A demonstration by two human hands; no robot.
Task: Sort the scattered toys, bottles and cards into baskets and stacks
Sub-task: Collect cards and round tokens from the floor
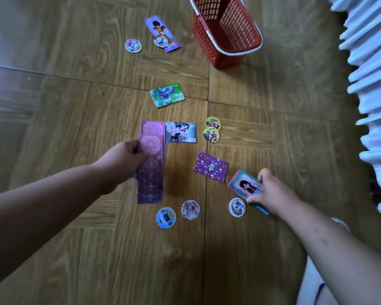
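The left hand [128, 155] pinches long purple cards [151, 172] held offset, so one could slip out. The right hand [273, 192] curls round a teal card [244, 183] on the floor [75, 106]; lifting it may knock the disc [237, 207] just beside it. A pony card [211, 167] lies between the hands, and the basket [227, 29] stands well apart

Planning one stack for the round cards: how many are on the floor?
7 round cards: one top left; one on the long purple card; two touching right of centre; two nearest the camera; one beside the right hand. Others may hide under cards.
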